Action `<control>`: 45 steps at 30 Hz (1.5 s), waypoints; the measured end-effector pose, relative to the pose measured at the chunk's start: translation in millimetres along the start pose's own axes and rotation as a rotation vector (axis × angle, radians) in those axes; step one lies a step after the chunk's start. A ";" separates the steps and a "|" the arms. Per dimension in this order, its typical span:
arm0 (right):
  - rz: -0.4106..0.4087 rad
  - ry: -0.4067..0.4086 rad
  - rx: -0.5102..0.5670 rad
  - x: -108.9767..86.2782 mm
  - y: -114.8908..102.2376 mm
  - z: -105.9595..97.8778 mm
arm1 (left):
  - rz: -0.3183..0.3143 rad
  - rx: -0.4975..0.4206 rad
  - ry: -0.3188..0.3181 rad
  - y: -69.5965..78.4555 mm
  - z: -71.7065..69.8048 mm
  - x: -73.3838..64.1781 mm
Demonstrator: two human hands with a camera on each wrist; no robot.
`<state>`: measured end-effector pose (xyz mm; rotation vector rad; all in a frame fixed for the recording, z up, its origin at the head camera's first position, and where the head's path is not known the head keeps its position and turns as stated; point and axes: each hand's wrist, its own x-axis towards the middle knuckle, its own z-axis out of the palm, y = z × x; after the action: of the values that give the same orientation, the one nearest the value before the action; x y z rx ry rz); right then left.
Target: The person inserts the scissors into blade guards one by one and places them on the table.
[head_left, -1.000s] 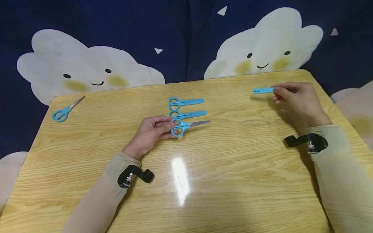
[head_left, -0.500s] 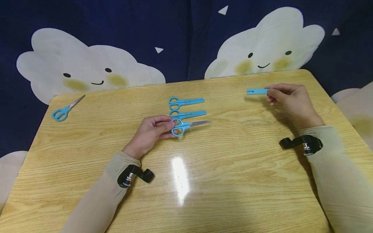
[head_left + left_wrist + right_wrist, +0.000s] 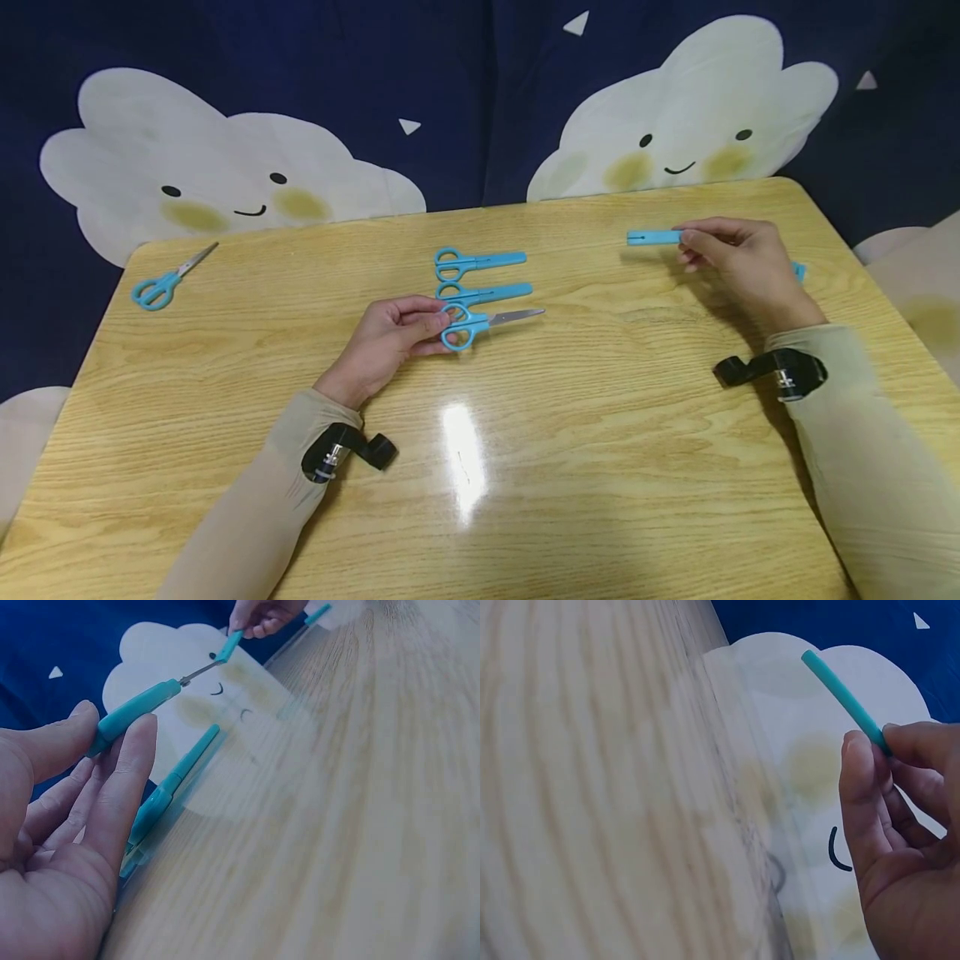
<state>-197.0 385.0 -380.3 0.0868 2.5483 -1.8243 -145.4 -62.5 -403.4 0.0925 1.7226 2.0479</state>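
Near the middle of the table, my left hand (image 3: 393, 333) pinches a pair of blue-handled scissors (image 3: 478, 321) by the finger loops, with the bare blades pointing right. In the left wrist view these scissors (image 3: 139, 714) are raised above the tabletop. Over the far right side, my right hand (image 3: 742, 260) holds a blue blade cover (image 3: 649, 237) between thumb and fingers, its slotted end facing left. That cover (image 3: 844, 699) shows as a slim stick in the right wrist view. A gap separates cover and blades. Just beyond the held scissors lie two covered scissors (image 3: 498, 261), roughly parallel.
At the far left corner of the wooden table (image 3: 585, 467) lies another pair of scissors (image 3: 159, 292) with uncovered blades. A second blue cover (image 3: 800, 272) peeks out behind my right wrist. A dark blue curtain (image 3: 480, 100) with clouds hangs along the back edge.
My right hand has moved left with the blade cover, bringing part of another cover into sight behind the wrist. The left hand and its scissors stay almost still.
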 end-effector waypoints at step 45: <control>-0.037 -0.201 0.233 -8.2 -7.1 39.0 | -0.009 0.021 -0.002 2.3 0.0 0.2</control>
<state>-190.2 345.5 -385.8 -0.1369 2.2128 -2.0220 -146.3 -62.7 -401.2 0.0934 1.7404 2.0234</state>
